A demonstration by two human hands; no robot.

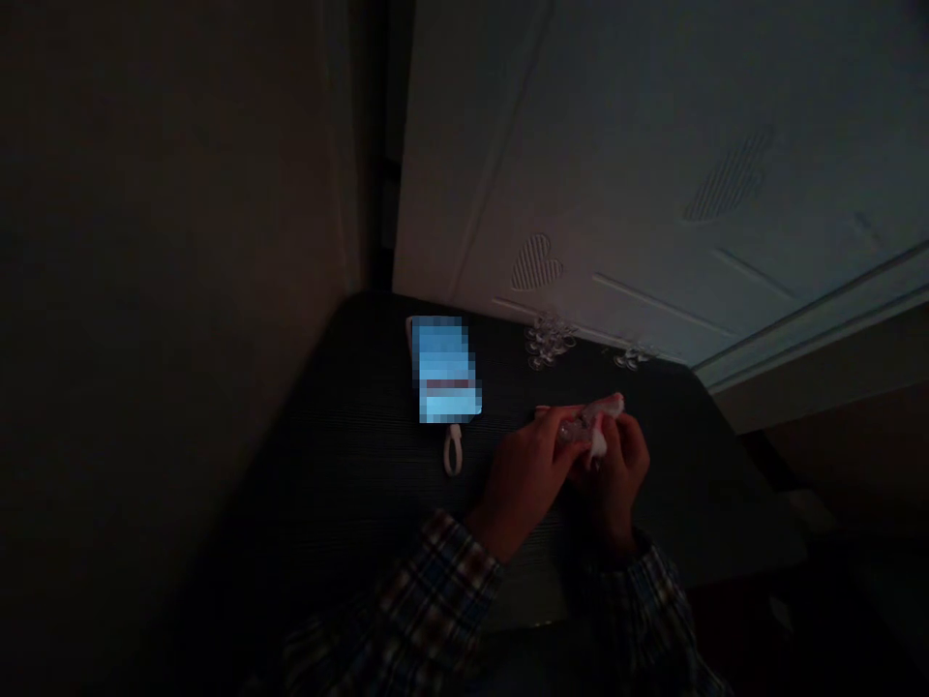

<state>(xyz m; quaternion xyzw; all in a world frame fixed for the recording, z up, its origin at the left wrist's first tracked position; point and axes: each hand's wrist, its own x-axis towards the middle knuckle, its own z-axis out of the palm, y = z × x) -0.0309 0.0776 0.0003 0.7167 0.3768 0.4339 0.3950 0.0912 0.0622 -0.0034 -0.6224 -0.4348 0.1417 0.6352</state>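
My left hand (526, 474) and my right hand (618, 469) meet over the dark table. Between them is a small clear plastic packet (577, 429) with pink and white parts; its contents are too dim to make out. The fingers of my left hand are closed on the packet's left side, and those of my right hand pinch its right side. A pinkish flat edge shows just behind my left fingers. Beyond my hands lies a pile of small clear pieces (550, 339), with a smaller group of clear pieces (631, 357) to its right.
A phone with a lit, blurred screen (446, 370) lies left of my hands on the dark table (348, 436), a pale loop strap (453, 452) at its near end. Behind the table stands a white panel (616, 194) with heart shapes. A wall (181, 194) rises at the left.
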